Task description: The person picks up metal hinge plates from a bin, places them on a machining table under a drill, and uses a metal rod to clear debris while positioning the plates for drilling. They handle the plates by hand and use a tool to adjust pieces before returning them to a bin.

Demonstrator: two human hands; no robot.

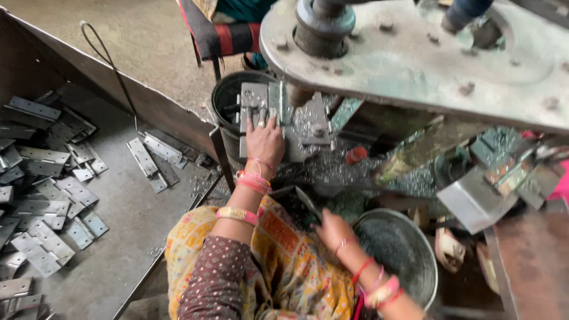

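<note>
Your left hand [265,141] lies flat, holding a hinge plate [255,104] on the press die [308,127]; your right hand [333,230], loosely curled and empty, rests by the metal bowl [409,249]; loading step, judged; next, clear fingers.

Press plate [415,65]: dull grey metal, scuffed. Hinge plates [47,195]: matt steel. Bowl [409,237] looked worn metal; patterned cloth [284,261] was soft.

Sleeve [213,278] brown, white-dotted; yellow-orange floral cloth [296,266] over lap; pink and gold bangles [252,184] on both wrists.
</note>
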